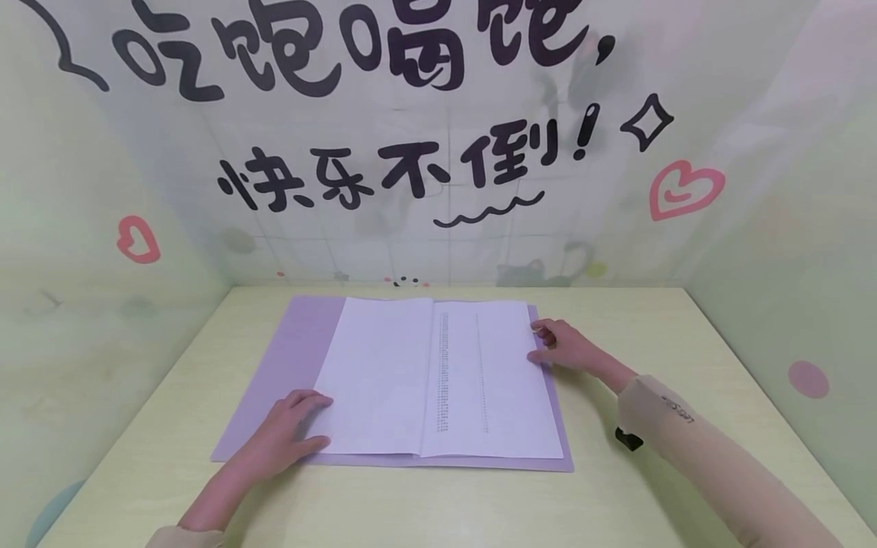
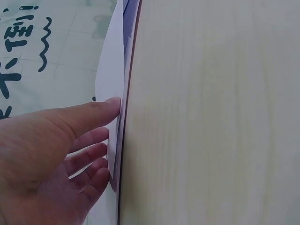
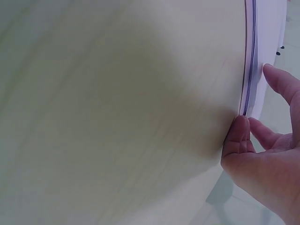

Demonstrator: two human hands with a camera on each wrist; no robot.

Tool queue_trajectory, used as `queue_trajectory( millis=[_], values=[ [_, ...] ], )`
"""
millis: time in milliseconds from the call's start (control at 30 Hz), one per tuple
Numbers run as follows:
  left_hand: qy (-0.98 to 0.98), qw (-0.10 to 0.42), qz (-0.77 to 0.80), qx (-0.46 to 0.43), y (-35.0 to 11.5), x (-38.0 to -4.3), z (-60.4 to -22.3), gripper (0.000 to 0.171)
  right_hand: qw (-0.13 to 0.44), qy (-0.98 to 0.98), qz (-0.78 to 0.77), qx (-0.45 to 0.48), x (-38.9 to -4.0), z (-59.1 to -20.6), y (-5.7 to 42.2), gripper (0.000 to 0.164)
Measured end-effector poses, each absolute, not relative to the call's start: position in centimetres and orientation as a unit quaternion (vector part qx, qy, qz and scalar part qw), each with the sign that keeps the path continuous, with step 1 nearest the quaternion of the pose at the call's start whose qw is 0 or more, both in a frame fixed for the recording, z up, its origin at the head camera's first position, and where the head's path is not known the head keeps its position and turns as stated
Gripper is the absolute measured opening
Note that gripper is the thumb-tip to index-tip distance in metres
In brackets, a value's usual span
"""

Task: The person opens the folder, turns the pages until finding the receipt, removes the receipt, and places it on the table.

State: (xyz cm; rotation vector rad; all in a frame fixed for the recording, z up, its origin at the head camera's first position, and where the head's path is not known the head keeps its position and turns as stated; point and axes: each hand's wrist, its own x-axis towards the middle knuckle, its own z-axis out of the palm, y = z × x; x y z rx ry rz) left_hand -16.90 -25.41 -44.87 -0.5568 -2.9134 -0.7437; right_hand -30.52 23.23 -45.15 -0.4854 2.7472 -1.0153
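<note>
A folder with a light purple cover (image 1: 288,358) lies spread on the table, with white pages inside. The left page (image 1: 377,373) looks blank. Columns of small print run along the right page (image 1: 514,380), too small to read. My left hand (image 1: 288,426) rests at the lower left edge of the left page, thumb and fingertips touching it; in the left wrist view, that hand (image 2: 61,145) has its fingers gently bent against the paper. My right hand (image 1: 565,346) touches the folder's right side; the right wrist view shows its thumb (image 3: 281,82) on the page and fingertips at the cover's edge.
The pale wooden table (image 1: 479,506) runs back to a wall (image 1: 397,243) with large black lettering. Side walls with pink hearts stand left and right. Beneath the right sleeve (image 1: 692,426) a small black object (image 1: 628,439) shows.
</note>
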Motion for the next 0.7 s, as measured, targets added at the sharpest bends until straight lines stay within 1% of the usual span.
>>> queue_trajectory(
  millis=[467,567,700],
  values=[
    [-0.952,0.039,-0.243,-0.182,-25.61,-17.23,-44.99,0.049,0.075,0.912,-0.372,-0.158,-29.74,-44.63,23.34,0.06],
    [-0.952,0.04,-0.244,-0.181,-25.66,-17.25,-44.92,0.049,0.065,0.909,-0.375,-0.169,-29.77,-44.49,23.23,0.058],
    [-0.951,0.042,-0.244,-0.183,-25.73,-17.33,-44.95,0.049,0.038,0.907,-0.373,-0.193,-29.87,-44.17,22.85,0.053]
  ],
)
